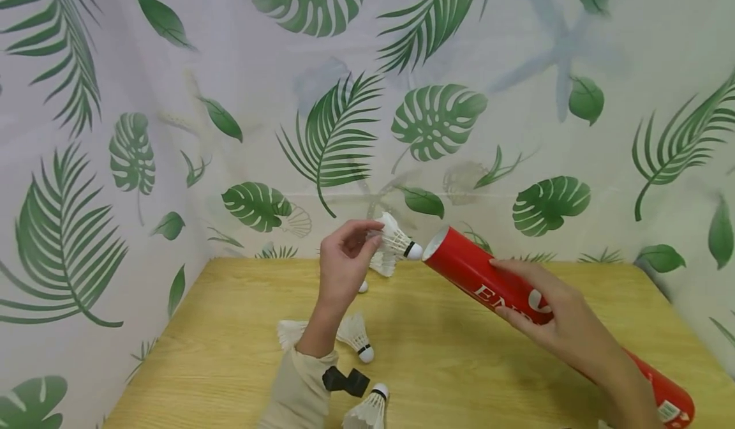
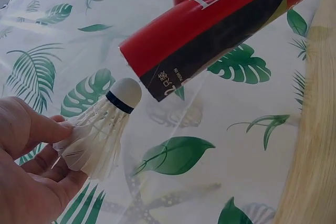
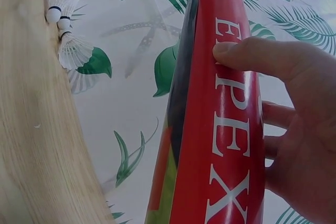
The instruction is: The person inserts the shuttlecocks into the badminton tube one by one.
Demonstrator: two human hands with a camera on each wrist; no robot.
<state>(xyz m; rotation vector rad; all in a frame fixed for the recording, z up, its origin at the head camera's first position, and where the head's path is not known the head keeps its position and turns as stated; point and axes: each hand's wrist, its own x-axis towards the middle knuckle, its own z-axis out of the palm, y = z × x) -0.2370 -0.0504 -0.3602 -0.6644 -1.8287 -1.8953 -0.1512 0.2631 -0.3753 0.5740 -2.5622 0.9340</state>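
Note:
My left hand [image 1: 347, 260] pinches a white feather shuttlecock [image 1: 402, 242] by its skirt. Its cork head [image 2: 126, 93], with a dark band, points at the tube's mouth and sits right at the rim. A long red tube [image 1: 479, 272] with white lettering is gripped by my right hand [image 1: 559, 311], thumb on one side and fingers round the other. The tube slants, its uncapped end up and to the left. In the right wrist view the thumb [image 3: 247, 53] presses on the lettered side of the tube.
Below my left forearm, a shuttlecock [image 1: 357, 338] and another shuttlecock [image 1: 367, 410] lie on the wooden table [image 1: 448, 371]. Feathers of one more [image 1: 289, 333] show left of the forearm. Others lie farther back, partly behind my left hand. A leaf-printed cloth [image 1: 367, 129] hangs behind the table.

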